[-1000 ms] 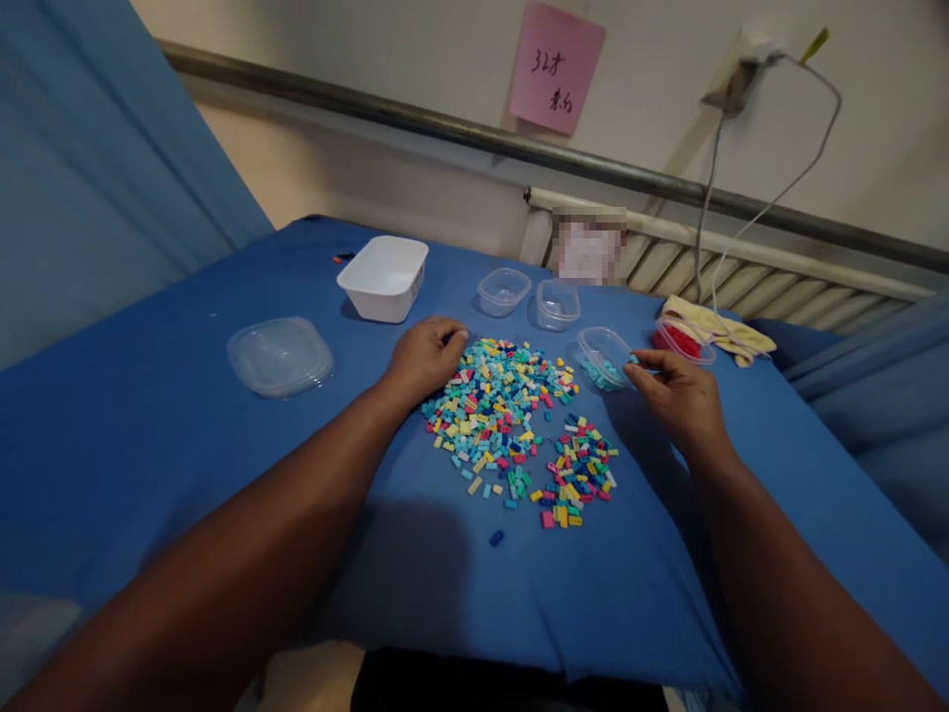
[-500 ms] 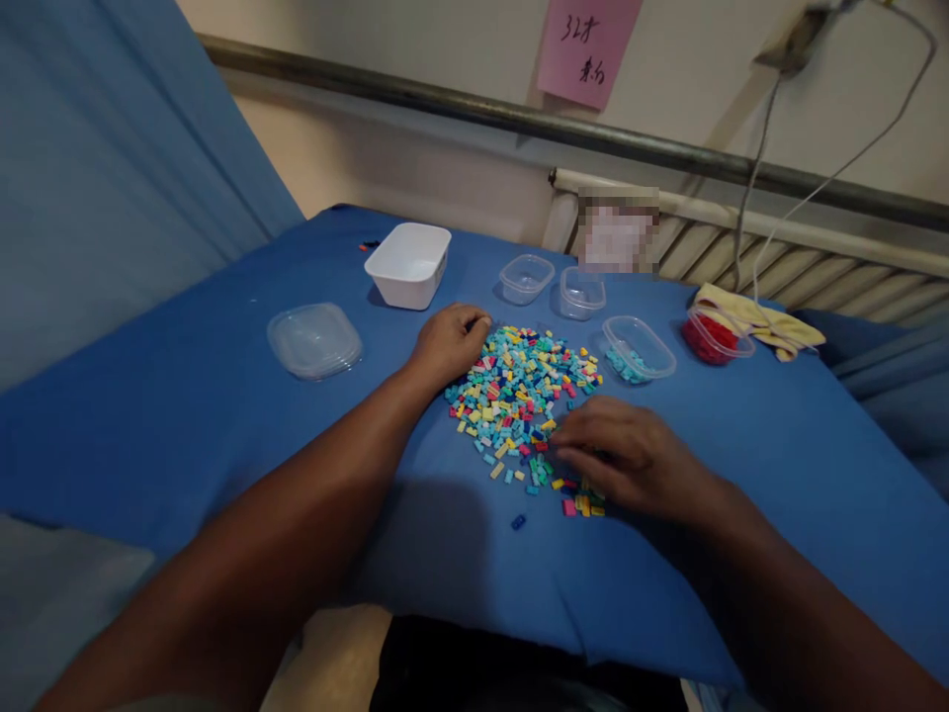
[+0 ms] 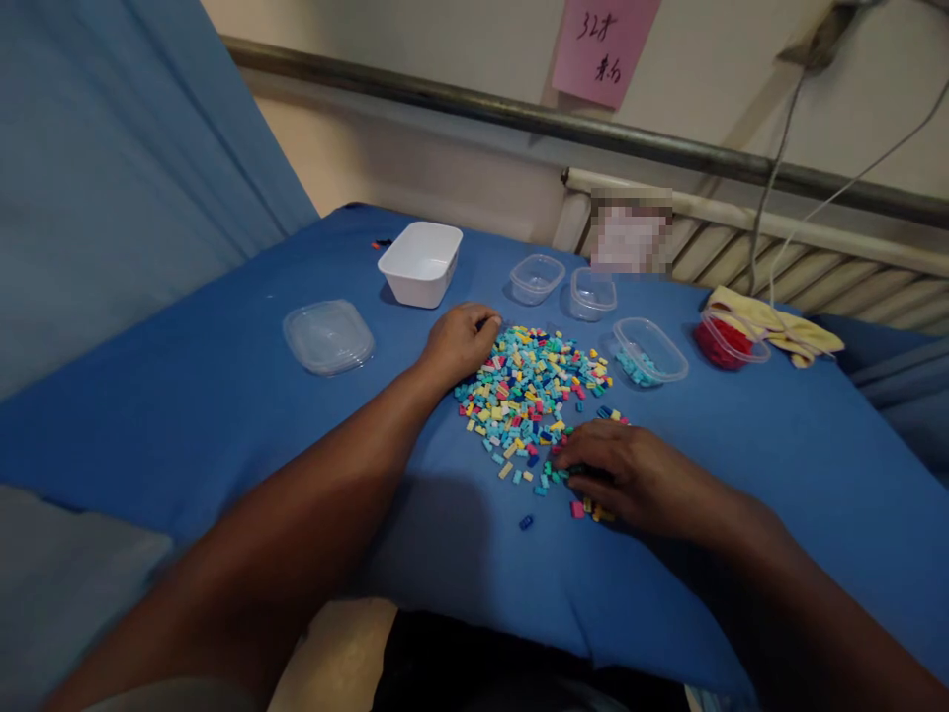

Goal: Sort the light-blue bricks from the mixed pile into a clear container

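Observation:
A spread pile of small toy building bricks [image 3: 530,386] in turquoise, yellow, pink, green and dark blue lies on the blue cloth. My left hand [image 3: 461,341] rests at the pile's upper left edge with curled fingers; whatever they hold, if anything, is hidden. Over the lower right of the pile reaches my right hand [image 3: 627,475], palm down, its thumb and bent fingers apart, close to some green bricks [image 3: 553,473]. Under and beside this hand lie pink and yellow bricks, partly covered. One dark blue brick [image 3: 526,522] sits alone nearer me.
Behind the pile stand a white tub [image 3: 421,265] and two clear containers. To the right are a clear container [image 3: 671,364] with turquoise bricks, another with red pieces [image 3: 723,344], and a yellow cloth [image 3: 797,331]. Clear lids [image 3: 330,338] lie left. A radiator [image 3: 712,242] borders the back.
My right hand has shifted slightly down over the bricks, uncovering dark blue and yellow ones above it. My left hand stays at the pile's edge. The whole view has shifted slightly.

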A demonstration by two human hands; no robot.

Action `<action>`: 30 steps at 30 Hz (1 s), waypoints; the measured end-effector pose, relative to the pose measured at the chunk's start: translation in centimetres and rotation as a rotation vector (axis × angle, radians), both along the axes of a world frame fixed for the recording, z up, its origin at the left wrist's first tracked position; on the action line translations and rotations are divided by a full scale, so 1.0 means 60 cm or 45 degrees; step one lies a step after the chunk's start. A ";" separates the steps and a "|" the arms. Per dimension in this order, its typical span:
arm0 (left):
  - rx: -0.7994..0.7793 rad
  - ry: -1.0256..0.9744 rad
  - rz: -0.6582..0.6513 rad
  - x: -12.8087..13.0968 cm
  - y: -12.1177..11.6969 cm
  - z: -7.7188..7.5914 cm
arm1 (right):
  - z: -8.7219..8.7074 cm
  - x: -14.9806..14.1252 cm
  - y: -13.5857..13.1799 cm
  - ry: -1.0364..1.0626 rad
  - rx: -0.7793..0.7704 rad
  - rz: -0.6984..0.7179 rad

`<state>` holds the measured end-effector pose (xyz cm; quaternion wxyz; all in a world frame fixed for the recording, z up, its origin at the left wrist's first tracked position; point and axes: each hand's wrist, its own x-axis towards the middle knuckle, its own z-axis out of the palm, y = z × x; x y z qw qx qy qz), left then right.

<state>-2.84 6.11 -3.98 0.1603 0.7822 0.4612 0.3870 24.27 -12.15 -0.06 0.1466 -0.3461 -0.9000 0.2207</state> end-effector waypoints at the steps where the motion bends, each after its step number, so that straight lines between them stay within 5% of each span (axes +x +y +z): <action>1: -0.003 0.001 0.000 0.000 0.000 0.000 | 0.000 0.001 -0.001 -0.002 -0.001 -0.008; 14: 0.003 0.041 0.004 0.000 0.003 -0.003 | 0.003 -0.019 -0.004 0.037 0.166 -0.062; 22: -0.005 0.021 0.008 0.001 -0.001 -0.004 | 0.002 -0.055 -0.026 0.133 0.043 0.007; 30: -0.017 0.035 0.014 0.002 -0.001 -0.005 | 0.018 -0.025 -0.021 -0.009 -0.049 -0.110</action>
